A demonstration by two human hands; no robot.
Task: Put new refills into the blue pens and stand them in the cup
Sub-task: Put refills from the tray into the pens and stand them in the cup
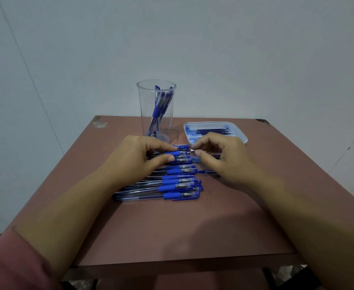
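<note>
A pale, smooth wall rises behind a matte reddish-brown tabletop [192,227] with chipped far corners. The left grip [138,158] is closed, thumb and forefinger curled round the blue rubber sleeve of a clear-barrelled blue pen [173,153]. The right grip [220,155] pinches the small silvery tip at that pen's end, so the two grips almost meet. Just beyond the left grip stands a tall clear plastic cup [142,105] with several finished blue pens [158,105] leaning inside. Just beyond the right grip sits a white rounded-rectangular plastic tray [242,136] holding thin dark refills [211,130] laid flat. Beneath the grips and nearer the person, a row of capped blue pens [180,185] lies side by side on the tabletop.
</note>
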